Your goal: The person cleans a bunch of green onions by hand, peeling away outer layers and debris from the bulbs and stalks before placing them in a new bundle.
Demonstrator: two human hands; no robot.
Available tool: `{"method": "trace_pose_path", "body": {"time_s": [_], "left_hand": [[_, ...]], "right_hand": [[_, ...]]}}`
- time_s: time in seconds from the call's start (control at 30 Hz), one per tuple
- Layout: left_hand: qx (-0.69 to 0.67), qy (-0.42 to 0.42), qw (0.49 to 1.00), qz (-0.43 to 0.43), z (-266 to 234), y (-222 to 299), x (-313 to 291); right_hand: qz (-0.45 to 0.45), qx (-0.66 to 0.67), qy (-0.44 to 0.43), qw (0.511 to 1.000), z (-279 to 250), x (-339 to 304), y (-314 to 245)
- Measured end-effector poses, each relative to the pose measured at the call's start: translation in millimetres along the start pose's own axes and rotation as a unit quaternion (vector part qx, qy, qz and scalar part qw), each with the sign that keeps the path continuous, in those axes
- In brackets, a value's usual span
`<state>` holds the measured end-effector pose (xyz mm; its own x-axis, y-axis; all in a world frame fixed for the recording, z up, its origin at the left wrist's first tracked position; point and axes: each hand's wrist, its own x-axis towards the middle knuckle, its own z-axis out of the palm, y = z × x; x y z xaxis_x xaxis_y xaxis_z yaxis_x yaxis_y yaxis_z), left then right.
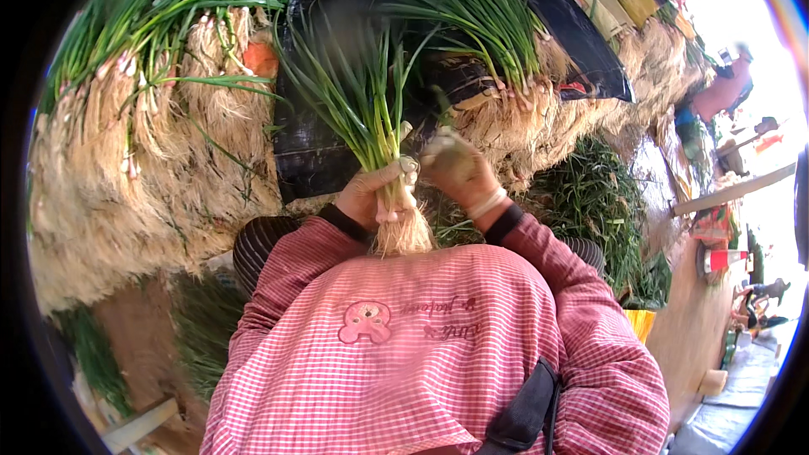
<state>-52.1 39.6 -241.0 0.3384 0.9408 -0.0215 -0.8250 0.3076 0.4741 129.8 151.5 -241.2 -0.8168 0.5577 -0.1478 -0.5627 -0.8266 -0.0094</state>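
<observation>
Head view, ordered from the wearer outward. Nearest the camera, a red checked smock (438, 345) fills the lower frame, and both forearms rise from it toward the centre.

The left hand (366, 195) is wrapped tight around a bunch of scallions (358, 97), gripping just above the pale bulbs; the fingers (396, 175) curl fully round the stems. The bunch stands close to upright: its straw-coloured roots (403, 236) hang below the fist, just above the smock, and its green leaves fan up and slightly left, away from the body. The long axis thus runs from the chest outward.

The right hand (459, 170) lies just beside the bunch on its right, at the height of the gripping fist, with the fingers drawn together. Blur hides whether they pinch a stem or a tie, so its hold cannot be told. The left hand carries the bunch; the right is the free one nearest the neck of the bunch.

Beyond the hands lies black sheeting (312, 152). Further off, stacked scallion heaps (126, 143) with roots facing the wearer line the left and upper frame, and a heap of loose green leaves (590, 194) lies to the right.
</observation>
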Motion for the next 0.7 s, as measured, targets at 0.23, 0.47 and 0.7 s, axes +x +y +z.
{"method": "trace_pose_path", "body": {"time_s": [0.23, 0.47, 0.7], "left_hand": [[0.081, 0.023, 0.996, 0.006, 14, -3, 4], [0.267, 0.063, 0.962, -0.003, 18, -14, 10], [0.314, 0.073, 0.947, 0.021, 10, -17, 9]], "right_hand": [[0.008, -0.833, -0.099, 0.544, 18, -46, -65], [-0.212, -0.912, 0.116, 0.330, 94, 40, -53], [-0.144, -0.795, 0.182, 0.560, 108, 99, -77]]}}
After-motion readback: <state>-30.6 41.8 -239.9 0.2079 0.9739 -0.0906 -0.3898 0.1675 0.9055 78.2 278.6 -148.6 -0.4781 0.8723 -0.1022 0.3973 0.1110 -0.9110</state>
